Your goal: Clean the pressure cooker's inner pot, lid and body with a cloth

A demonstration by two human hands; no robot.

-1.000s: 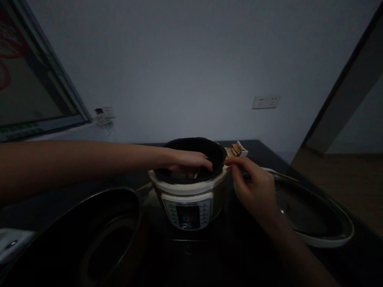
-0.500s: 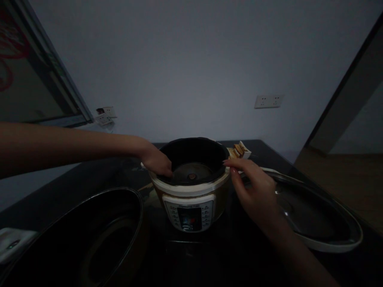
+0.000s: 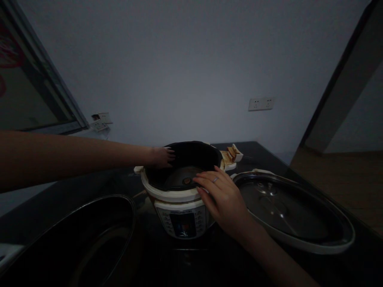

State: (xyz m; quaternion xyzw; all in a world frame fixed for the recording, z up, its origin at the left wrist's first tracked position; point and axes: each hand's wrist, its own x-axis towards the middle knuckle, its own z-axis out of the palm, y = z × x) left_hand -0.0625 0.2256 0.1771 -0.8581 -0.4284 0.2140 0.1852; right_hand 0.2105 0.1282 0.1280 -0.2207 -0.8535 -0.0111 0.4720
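Head view: pan (image 3: 98, 235) and lid (image 3: 295, 211) (glass) flank the cooker (image 3: 182, 221).

One left hand (image 3: 163, 158) and one right hand (image 3: 226, 197) make two, with one finger ring (image 3: 215, 180). There are one electric cooker (image 3: 179, 196), one deep pan (image 3: 89, 228), one glass lid (image 3: 284, 213) and one window (image 3: 31, 95).

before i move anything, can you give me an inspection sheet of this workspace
surface: dark, glossy tabletop
job's things: cooker, uncovered, dark inside
clutter: wide dark pan left of the cooker; glass lid to its right
hands: left hand at the cooker's left side, fingers over the opening; right hand at its near right rim, fingers apart; nothing visibly held
cables: nothing seen clearly
surroundings: pale wall with sockets; dim light
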